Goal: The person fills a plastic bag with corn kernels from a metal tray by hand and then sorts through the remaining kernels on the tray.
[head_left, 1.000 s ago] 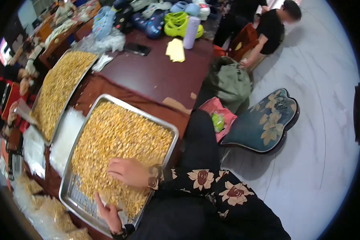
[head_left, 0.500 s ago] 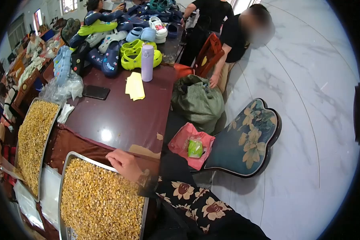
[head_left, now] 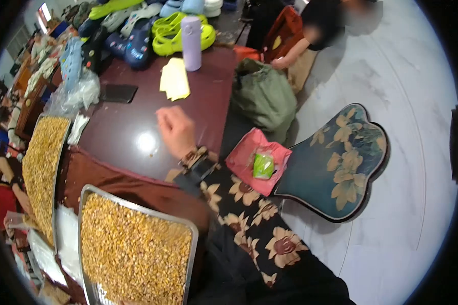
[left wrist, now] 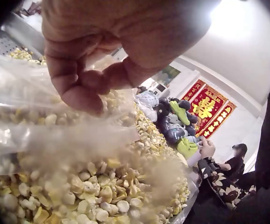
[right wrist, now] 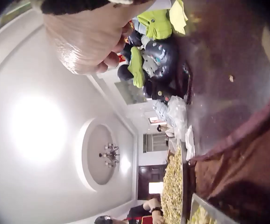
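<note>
My right hand point(head_left: 177, 132) is raised over the dark red table point(head_left: 114, 127), fingers curled in, with nothing visible in it. In the right wrist view its curled fingertips point(right wrist: 110, 61) show at the top. The left hand point(left wrist: 97, 60) pinches a clear plastic bag point(left wrist: 18, 88) between thumb and bent fingers, low over pale yellow corn kernels point(left wrist: 107, 191). Part of the bag is blurred. A metal tray point(head_left: 194, 239) heaped with corn kernels point(head_left: 137, 249) stands before me. One loose kernel point(head_left: 151, 155) lies on the table beneath my right hand.
A second heaped tray point(head_left: 56, 203) stands at the left, with clear plastic bags point(head_left: 68, 234) beside it. Yellow papers point(head_left: 174, 79), a lilac bottle point(head_left: 191, 43), a phone point(head_left: 119, 93) and piled clogs point(head_left: 137, 46) lie farther back. A floral-backed chair point(head_left: 341, 162) stands right.
My right hand has left the corn in the tray and moved forward over the bare table. The head view has shifted, so my left hand is now almost out of it.
</note>
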`<state>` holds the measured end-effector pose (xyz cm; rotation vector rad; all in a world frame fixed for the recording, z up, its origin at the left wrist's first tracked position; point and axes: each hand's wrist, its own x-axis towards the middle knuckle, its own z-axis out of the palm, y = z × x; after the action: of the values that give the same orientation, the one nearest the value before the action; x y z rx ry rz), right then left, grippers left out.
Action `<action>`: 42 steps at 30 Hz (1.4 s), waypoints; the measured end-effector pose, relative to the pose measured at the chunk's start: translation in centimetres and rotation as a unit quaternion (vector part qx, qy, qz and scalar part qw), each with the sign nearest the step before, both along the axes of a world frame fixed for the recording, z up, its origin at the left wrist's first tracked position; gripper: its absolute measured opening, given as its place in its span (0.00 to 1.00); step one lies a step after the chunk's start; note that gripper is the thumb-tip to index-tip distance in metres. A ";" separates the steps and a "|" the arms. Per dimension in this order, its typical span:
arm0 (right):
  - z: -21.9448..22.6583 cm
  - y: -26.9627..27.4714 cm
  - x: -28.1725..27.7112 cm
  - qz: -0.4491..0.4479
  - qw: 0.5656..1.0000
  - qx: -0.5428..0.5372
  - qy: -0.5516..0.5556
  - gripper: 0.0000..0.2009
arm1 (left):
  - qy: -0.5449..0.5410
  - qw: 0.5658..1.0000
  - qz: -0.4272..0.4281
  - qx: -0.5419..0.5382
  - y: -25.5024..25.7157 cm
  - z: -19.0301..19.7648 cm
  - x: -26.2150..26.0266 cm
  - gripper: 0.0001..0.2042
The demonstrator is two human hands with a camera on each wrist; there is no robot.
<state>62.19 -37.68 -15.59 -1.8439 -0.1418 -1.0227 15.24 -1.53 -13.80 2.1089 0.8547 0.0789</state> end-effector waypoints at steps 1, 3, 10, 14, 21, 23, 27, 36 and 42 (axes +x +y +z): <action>-0.6 -0.7 0.8 -0.024 1.000 -0.020 -0.003 0.03 | 0.004 1.000 -0.014 0.016 0.4 -0.2 -0.3 0.31; -1.5 -2.4 2.0 -0.042 0.998 -0.038 0.028 0.04 | 0.012 0.998 -0.041 0.044 1.3 -0.7 -1.0 0.31; -8.9 -11.4 3.0 -0.144 0.974 -0.121 0.125 0.07 | 0.002 1.000 -0.012 0.008 -0.8 0.8 0.6 0.32; -8.4 -15.2 0.7 -0.194 0.966 -0.081 0.151 0.07 | -0.003 1.000 0.004 -0.029 -0.9 0.9 0.9 0.31; -11.0 -19.5 -8.1 -0.306 0.940 -0.005 0.152 0.08 | -0.022 0.999 -0.035 0.004 -0.1 0.3 0.5 0.31; -14.7 -20.8 -11.1 -0.364 0.910 0.128 0.154 0.09 | -0.021 0.999 -0.039 0.012 -0.1 0.4 0.3 0.32; -19.9 -23.5 -17.7 -0.496 0.794 0.155 0.315 0.11 | -0.016 0.999 -0.039 0.005 -0.8 1.7 1.0 0.32; -12.1 -22.6 -18.9 -0.115 0.802 0.553 0.195 0.06 | -0.055 0.998 -0.025 -0.019 0.1 0.2 -0.1 0.33; -0.6 -16.5 -16.2 0.154 0.756 0.617 0.156 0.06 | -0.058 0.998 -0.018 -0.028 -1.5 2.2 0.6 0.32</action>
<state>45.95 -54.21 -16.19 -0.6749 0.3607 -0.3304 15.84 -3.00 -11.57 2.0448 0.7423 0.1544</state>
